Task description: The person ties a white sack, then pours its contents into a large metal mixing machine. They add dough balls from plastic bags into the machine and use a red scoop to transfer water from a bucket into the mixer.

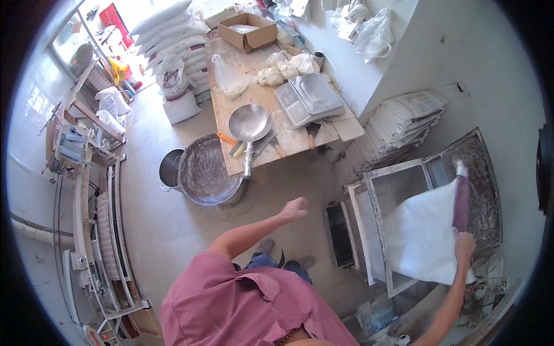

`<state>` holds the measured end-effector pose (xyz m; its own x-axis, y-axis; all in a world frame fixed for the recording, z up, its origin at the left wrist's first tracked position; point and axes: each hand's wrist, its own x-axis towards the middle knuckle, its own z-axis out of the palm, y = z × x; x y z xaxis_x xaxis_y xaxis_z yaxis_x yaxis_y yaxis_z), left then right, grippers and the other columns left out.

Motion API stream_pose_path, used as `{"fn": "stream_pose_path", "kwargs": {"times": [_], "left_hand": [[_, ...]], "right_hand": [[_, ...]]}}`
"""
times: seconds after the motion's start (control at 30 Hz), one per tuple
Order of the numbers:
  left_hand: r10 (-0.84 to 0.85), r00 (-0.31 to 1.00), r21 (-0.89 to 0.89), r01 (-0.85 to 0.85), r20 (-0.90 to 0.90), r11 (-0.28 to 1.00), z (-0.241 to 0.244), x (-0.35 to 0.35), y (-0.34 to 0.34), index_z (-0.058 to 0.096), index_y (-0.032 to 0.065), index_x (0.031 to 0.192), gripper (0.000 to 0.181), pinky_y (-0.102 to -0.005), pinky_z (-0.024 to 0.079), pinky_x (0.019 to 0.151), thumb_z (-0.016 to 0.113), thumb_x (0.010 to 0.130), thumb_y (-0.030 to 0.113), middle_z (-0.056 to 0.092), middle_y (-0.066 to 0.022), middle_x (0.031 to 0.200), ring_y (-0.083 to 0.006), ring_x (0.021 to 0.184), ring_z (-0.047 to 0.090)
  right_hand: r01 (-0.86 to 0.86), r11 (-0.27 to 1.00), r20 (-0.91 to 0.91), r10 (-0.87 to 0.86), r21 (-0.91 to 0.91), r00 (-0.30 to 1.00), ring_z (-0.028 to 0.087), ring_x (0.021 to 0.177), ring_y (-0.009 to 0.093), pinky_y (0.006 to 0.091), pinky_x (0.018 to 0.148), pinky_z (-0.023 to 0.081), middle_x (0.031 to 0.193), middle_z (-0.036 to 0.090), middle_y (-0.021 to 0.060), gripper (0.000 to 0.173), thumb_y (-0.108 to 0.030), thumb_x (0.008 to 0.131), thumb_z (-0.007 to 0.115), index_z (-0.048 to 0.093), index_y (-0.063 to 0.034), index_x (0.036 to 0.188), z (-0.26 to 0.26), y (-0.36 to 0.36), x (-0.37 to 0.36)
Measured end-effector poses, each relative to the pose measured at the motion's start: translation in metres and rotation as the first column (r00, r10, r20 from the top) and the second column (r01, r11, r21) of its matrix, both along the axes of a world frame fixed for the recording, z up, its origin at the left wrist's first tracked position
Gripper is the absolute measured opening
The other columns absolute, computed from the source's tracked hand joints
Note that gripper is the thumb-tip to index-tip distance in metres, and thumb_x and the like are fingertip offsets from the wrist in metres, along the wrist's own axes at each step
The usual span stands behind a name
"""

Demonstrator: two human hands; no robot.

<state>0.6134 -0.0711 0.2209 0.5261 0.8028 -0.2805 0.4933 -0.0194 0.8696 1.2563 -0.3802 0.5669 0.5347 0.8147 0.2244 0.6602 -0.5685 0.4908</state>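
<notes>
My right hand [464, 245] grips the corner of a white woven sack [422, 235] with a dark red band along its edge. The sack lies over the frame [377, 216] of a floured machine or bin at the right and hides part of its opening. My left hand [295, 208] hangs in the air over the floor, fingers curled in, and nothing shows in it. Nearest to it are the wooden table [216, 93] and the machine's left side.
The table bears a wok [250, 122], a digital scale [309, 99], dough-like bagged lumps [281, 71] and a cardboard box [247, 32]. A large round tub [210, 171] stands by its corner. Full sacks [173, 39] are piled behind; folded sacks [400, 121] lean by the wall.
</notes>
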Motion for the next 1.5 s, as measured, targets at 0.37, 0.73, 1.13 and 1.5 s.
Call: {"fn": "stream_pose_path", "kwargs": {"times": [0.37,0.73,1.13,1.5], "left_hand": [[0.3,0.905,-0.343,-0.396,-0.302,0.852,-0.095,-0.253,-0.055,0.073,0.0017,0.104,0.023,-0.0342,0.057,0.068,0.068,0.083,0.01,0.073,-0.0089,0.086,-0.0174,0.073,0.07],[-0.082,0.985,-0.319,0.128,0.155,0.939,0.01,-0.009,-0.019,0.065,0.0015,0.125,0.044,-0.0341,0.055,0.078,0.061,0.101,0.038,0.069,-0.0054,0.101,-0.016,0.09,0.065],[0.238,0.817,-0.847,0.475,0.526,0.239,0.105,0.344,-0.146,0.047,0.0163,0.149,0.059,-0.0492,0.055,0.094,0.046,0.105,0.056,0.062,-0.012,0.134,-0.0272,0.117,0.063],[0.329,0.901,-0.835,0.062,0.282,0.547,0.064,0.408,-0.184,0.075,-0.0011,0.099,0.029,-0.05,0.055,0.072,0.065,0.093,0.025,0.074,-0.0167,0.091,-0.0315,0.084,0.074]], "right_hand": [[0.011,0.936,-0.155,0.047,0.352,0.987,0.057,0.068,0.04,0.0502,0.069,0.045,0.083,0.069,0.0289,0.053,-0.039,0.104,0.053,0.067,0.011,0.093,0.046,-0.019,0.043],[0.284,0.857,-0.615,0.048,0.43,0.787,0.056,0.065,0.033,0.0486,0.07,0.045,0.068,0.063,0.0182,0.058,-0.043,0.102,0.061,0.064,0.0117,0.08,0.006,0.008,-0.054],[0.686,0.664,-0.946,0.303,0.298,0.118,0.063,0.111,0.023,0.0392,0.086,0.052,0.114,0.068,0.0109,0.076,-0.071,0.102,0.036,0.065,-0.004,0.122,-0.063,0.053,-0.205],[0.451,0.743,-0.859,0.342,0.495,0.381,0.063,0.096,0.022,0.0369,0.08,0.052,0.102,0.066,0.0143,0.053,-0.049,0.102,0.051,0.065,0.001,0.112,-0.195,0.061,-0.246]]}}
